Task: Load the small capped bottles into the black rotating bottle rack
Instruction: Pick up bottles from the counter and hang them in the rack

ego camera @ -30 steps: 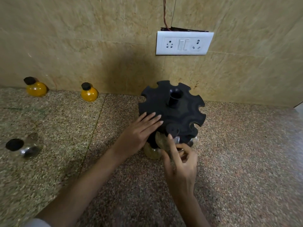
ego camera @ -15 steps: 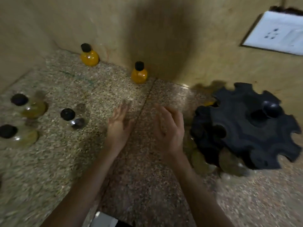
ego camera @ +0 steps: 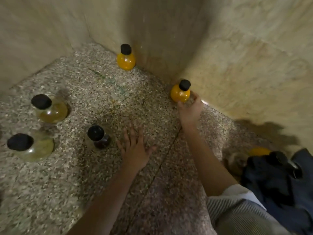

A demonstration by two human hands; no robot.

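- My right hand [ego camera: 189, 107] gripped the orange bottle [ego camera: 179, 94] at the wall, fingers curled round its base.
- My left hand [ego camera: 135, 150] lay spread, empty, on the counter [ego camera: 101, 184], beside a dark bottle [ego camera: 99, 137].
- The black rack [ego camera: 277, 180] sat at far right, blurred.

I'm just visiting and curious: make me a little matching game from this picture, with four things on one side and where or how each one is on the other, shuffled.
Things:
1. right hand
2. left hand
3. far orange bottle
4. dark bottle

Places or states:
A. stands alone against the wall, touched by nothing
B. fingers spread and open above the counter, holding nothing
C. fingers curled around the base of the near orange bottle
D. stands just left of the open hand's fingertips

Pairs: 1-C, 2-B, 3-A, 4-D
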